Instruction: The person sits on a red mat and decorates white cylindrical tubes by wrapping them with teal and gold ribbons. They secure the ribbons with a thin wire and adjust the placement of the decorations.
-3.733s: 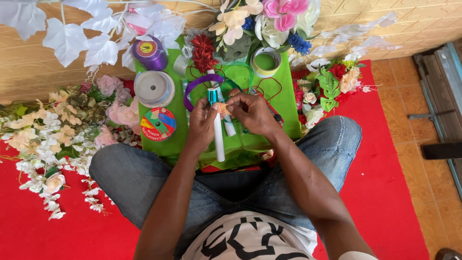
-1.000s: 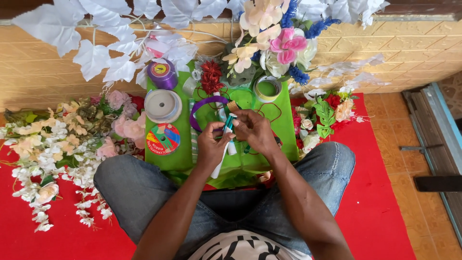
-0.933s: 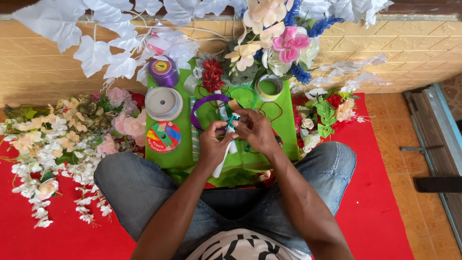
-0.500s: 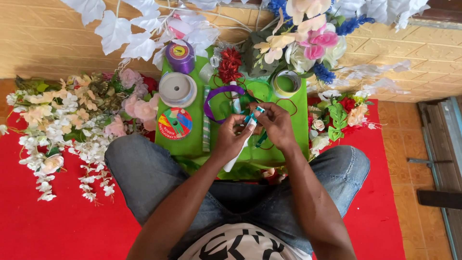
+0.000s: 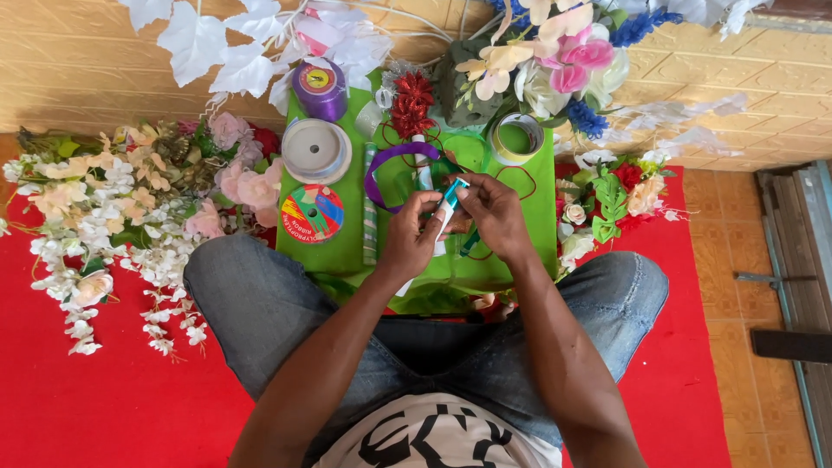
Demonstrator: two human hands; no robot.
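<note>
I sit cross-legged with a green board (image 5: 342,234) across my knees. My left hand (image 5: 409,236) and my right hand (image 5: 491,215) meet over its middle. Together they pinch a thin white stick with a teal tip (image 5: 448,201), the left lower on the stick, the right at the upper end. A strip of dark green ribbon (image 5: 468,246) hangs below my right hand. A purple ribbon loop (image 5: 386,165) lies just beyond my fingers.
On the board: a purple spool (image 5: 320,87), a white spool (image 5: 316,150), a multicoloured reel (image 5: 311,213), a green tape roll (image 5: 516,138), a red flower pick (image 5: 412,102). Artificial flowers (image 5: 104,204) lie left, more flowers (image 5: 611,198) right, white leaves (image 5: 227,54) behind, red mat (image 5: 104,407) underneath.
The view has shifted, so everything sits lower and to the right in the picture. My hands stay together on the stick, turning it slightly between the fingers.
</note>
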